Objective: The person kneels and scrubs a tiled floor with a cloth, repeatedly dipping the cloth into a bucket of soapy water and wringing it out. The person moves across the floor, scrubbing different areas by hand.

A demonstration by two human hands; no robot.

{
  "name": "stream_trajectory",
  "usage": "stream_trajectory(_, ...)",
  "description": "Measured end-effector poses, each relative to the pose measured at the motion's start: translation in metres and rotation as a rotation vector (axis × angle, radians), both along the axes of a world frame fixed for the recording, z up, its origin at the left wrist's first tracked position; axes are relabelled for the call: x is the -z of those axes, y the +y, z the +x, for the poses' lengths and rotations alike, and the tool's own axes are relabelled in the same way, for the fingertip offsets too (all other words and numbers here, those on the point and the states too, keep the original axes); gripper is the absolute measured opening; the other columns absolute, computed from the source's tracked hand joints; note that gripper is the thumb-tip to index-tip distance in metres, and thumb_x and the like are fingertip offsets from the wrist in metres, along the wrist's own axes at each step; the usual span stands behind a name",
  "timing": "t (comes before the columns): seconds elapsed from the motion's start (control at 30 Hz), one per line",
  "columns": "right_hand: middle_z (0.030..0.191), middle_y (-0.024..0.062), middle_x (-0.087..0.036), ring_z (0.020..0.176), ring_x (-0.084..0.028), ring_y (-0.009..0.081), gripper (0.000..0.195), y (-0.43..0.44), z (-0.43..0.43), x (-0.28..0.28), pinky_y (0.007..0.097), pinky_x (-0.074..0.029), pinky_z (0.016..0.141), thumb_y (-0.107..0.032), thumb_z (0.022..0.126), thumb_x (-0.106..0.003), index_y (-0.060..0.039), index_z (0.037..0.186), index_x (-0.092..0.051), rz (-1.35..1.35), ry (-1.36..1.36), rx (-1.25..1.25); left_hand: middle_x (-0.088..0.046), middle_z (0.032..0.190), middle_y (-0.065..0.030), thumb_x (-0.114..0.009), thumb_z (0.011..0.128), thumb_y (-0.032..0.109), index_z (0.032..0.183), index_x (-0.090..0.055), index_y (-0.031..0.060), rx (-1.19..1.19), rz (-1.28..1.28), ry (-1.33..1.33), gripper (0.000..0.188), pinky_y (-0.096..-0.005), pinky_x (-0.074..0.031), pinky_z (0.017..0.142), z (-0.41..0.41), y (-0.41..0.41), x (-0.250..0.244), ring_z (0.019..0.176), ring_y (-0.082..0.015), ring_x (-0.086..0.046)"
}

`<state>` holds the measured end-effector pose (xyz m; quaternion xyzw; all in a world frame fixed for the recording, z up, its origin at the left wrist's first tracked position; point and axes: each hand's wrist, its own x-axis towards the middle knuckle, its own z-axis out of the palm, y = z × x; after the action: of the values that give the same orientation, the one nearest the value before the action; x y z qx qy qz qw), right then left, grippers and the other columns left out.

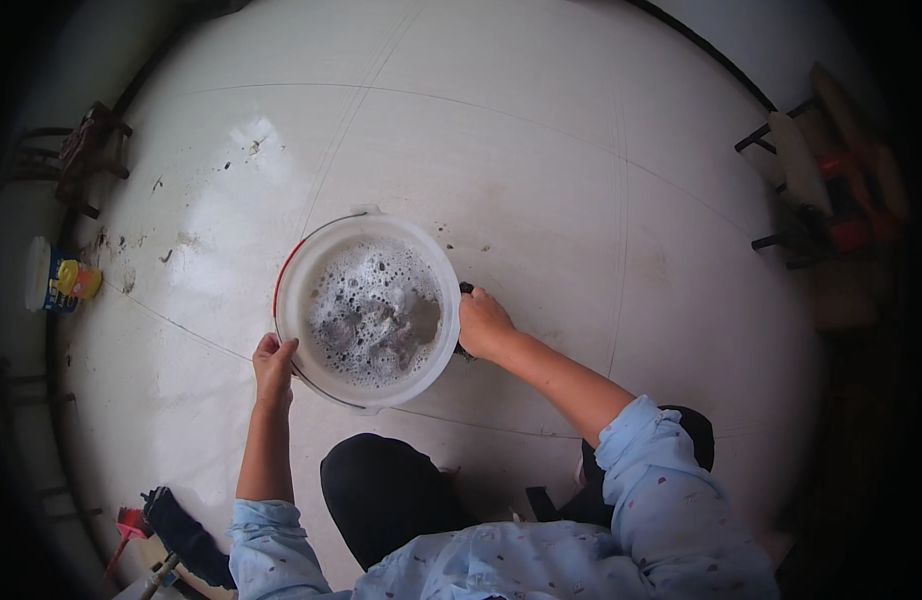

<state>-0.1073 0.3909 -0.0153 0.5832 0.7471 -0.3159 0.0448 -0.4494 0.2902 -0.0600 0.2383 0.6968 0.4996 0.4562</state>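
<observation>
A white plastic bucket (443, 352) stands on the floor before my knees. Grey, sudsy water (378, 315) with foam and bubbles fills part of it, and something soft, perhaps cloth, shows through the suds. Its wire handle with a red grip (286, 279) lies along the left side of the rim. My left hand (273, 360) pinches the rim at the lower left, thumb on top. At the bucket's right side, my right hand (485, 322) is closed on a dark, rough-looking scrubber or cloth (464, 350), mostly hidden by the fingers and pressed close to the outer wall.
Pale tiled floor (551, 225) with dirt specks surrounds the bucket. Wooden stools (93, 154) and a blue-and-white tub (48, 277) with a yellow container (79, 280) stand left. A red brush (133, 523) and dark cloth (183, 532) are lower left. Furniture (813, 172) stands right.
</observation>
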Motion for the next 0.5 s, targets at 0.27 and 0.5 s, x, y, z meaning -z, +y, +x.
stream_trajectory(0.27, 0.114, 0.0225, -0.056, 0.11, -0.053, 0.0385, 0.03, 0.047, -0.007, -0.025, 0.044, -0.046, 0.096, -0.01, 0.079, -0.065, 0.0028, 0.105, -0.062, 0.153, -0.137, -0.183, -0.06, 0.069, -0.003, -0.067, 0.08, 0.012, 0.085, -0.063, 0.0018, -0.034, -0.023, 0.071, 0.012, -0.0271, -0.044, 0.047, -0.014, -0.017, -0.011, 0.053, -0.0108, -0.053)
stream_trajectory(0.5, 0.111, 0.0192, -0.054, 0.105, -0.051, 0.0364, 0.036, 0.03, -0.075, -0.06, 0.0426, -0.043, 0.094, 0.0, 0.08, -0.056, 0.0025, 0.115, -0.057, 0.628, 0.274, -0.49, -0.06, 0.078, -0.0033, -0.063, 0.088, 0.019, 0.103, -0.059, 0.0042, -0.002, -0.049, 0.094, 0.021, -0.0285, -0.046, 0.051, -0.008, -0.046, -0.009, 0.063, -0.0119, -0.056)
